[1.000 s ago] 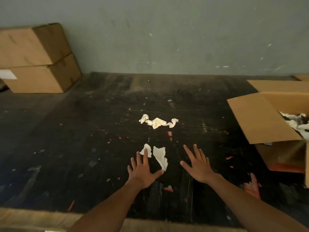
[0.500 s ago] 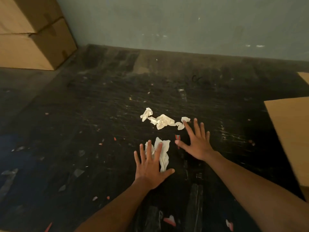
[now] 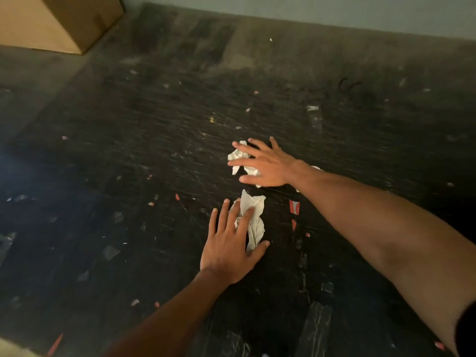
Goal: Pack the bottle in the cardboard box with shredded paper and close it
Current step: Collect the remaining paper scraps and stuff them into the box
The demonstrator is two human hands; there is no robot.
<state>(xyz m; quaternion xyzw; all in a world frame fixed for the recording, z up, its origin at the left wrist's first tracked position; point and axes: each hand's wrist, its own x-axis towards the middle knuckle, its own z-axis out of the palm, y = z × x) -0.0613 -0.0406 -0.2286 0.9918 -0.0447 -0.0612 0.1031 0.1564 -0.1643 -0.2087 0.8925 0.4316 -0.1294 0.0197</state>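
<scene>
Two clumps of white crumpled paper lie on the dark scratched table (image 3: 154, 155). My left hand (image 3: 229, 246) lies flat with fingers spread, its fingertips resting on the near paper clump (image 3: 255, 220). My right hand (image 3: 265, 163) reaches across with fingers spread, covering the far paper clump (image 3: 238, 157); a bit of that paper shows beyond my wrist. Neither hand has closed on the paper. The open cardboard box and the bottle are out of view.
A closed cardboard box (image 3: 59, 19) stands at the far left corner against the grey-green wall (image 3: 334, 9). Small red and clear scraps (image 3: 293, 207) litter the table top. The table's pale front edge shows at the bottom left.
Both hands moved forward onto the paper: the left onto the near clump, the right over the far clump. The view swung left and down, so the open box at right left the frame.
</scene>
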